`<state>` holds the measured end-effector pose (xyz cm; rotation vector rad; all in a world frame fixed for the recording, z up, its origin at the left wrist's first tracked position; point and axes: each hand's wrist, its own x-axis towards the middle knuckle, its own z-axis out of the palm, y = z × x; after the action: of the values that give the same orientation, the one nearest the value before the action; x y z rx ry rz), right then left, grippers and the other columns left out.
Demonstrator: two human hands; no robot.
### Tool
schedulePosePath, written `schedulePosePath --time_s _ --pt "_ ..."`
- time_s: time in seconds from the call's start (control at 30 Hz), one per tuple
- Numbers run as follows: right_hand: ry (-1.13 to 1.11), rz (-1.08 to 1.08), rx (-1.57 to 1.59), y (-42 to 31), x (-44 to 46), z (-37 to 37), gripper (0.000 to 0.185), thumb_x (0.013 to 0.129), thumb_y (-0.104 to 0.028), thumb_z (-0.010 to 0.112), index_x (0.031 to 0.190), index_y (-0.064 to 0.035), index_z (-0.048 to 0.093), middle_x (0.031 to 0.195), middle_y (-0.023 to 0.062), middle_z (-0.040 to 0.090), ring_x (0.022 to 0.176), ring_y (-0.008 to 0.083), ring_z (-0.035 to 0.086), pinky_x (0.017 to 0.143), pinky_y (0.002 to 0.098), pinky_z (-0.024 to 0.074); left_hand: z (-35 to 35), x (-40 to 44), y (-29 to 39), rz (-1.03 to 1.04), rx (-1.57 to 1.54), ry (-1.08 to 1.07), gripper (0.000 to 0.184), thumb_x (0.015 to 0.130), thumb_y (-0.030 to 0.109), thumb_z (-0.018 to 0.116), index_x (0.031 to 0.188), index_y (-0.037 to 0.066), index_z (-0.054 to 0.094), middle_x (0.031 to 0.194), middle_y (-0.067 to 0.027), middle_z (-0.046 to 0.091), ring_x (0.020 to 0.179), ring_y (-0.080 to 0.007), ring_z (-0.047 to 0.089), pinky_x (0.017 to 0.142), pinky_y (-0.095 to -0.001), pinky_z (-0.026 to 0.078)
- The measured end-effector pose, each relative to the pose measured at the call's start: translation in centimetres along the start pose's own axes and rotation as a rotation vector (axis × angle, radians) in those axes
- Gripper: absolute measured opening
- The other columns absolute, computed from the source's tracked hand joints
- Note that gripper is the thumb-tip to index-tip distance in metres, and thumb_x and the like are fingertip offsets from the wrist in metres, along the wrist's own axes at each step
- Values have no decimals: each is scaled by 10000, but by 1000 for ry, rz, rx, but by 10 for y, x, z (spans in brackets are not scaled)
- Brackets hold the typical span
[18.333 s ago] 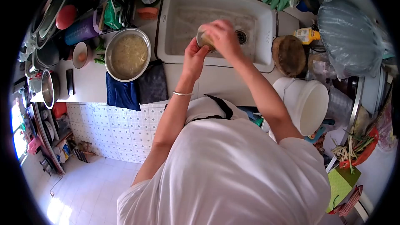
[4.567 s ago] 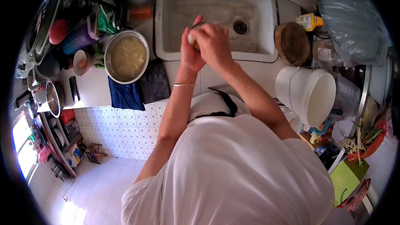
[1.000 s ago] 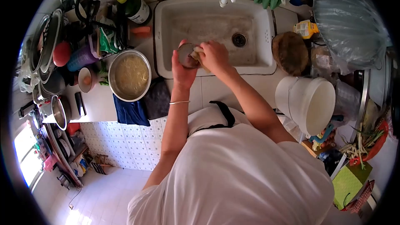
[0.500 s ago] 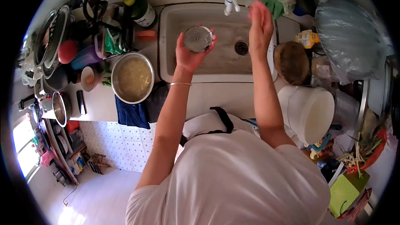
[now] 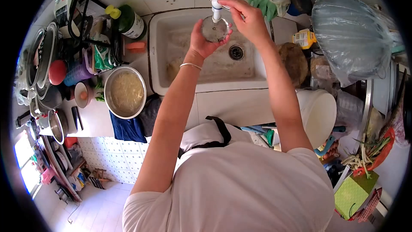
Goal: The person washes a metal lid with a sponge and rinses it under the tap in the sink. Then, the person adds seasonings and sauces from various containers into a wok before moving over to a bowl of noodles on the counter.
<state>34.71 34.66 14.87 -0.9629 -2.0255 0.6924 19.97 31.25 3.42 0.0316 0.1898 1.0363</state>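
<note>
Over the sink (image 5: 180,87), my left hand (image 5: 201,43) holds a small round clear glass bowl (image 5: 214,31) by its side, fingers curled around the rim. The bowl sits right under the spout of the white tap (image 5: 216,12). My right hand (image 5: 249,20) is at the tap, thumb and forefinger closed around its small handle, the other fingers loosely bent. Whether water is running into the bowl is hard to make out.
Left of the sink stand a metal basin (image 5: 108,99) with pale contents in liquid, an orange brush (image 5: 136,47) and a green pump bottle (image 5: 132,23). On the right are a round wooden board (image 5: 294,64), a white bucket (image 5: 319,114) and a plastic-wrapped bundle (image 5: 349,34).
My left hand has brought the glass bowl up and right to beneath the spout. My right hand has moved left from beside the green cloth onto the tap handle. The camera view has shifted.
</note>
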Motion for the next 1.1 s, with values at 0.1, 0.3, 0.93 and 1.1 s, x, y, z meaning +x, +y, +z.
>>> schedulePosePath --time_s 0.1,0.3,0.93,1.1 --pt "-67 137 151 -5 -1 -4 297 884 47 498 1115 -74 642 1077 30 677 870 91 640 722 201 504 1 -1 -3 -19 -76 -10 566 901 500 369 1291 96 445 1281 -152 489 1147 -362 457 943 -484 386" --pt "-54 178 475 14 -6 -4 250 899 -53 545 1132 -76 631 1037 26 652 789 70 587 641 219 503 -8 13 -8 -8 -40 18 562 900 494 400 1267 73 468 1230 -196 521 1073 -356 516 864 -428 441" --pt "182 717 787 83 -58 96 249 872 -162 630 1076 -22 614 870 -29 594 772 50 506 660 213 417 -60 -10 8 379 342 554 250 965 230 495 1123 51 569 1037 -59 619 933 -182 599 818 -358 505" --pt "155 806 779 96 -69 86 263 877 -200 640 1090 -47 623 898 -43 594 779 51 517 659 206 416 -59 -19 -1 347 402 429 224 957 125 489 1136 21 574 1062 -76 627 939 -179 612 819 -333 527"
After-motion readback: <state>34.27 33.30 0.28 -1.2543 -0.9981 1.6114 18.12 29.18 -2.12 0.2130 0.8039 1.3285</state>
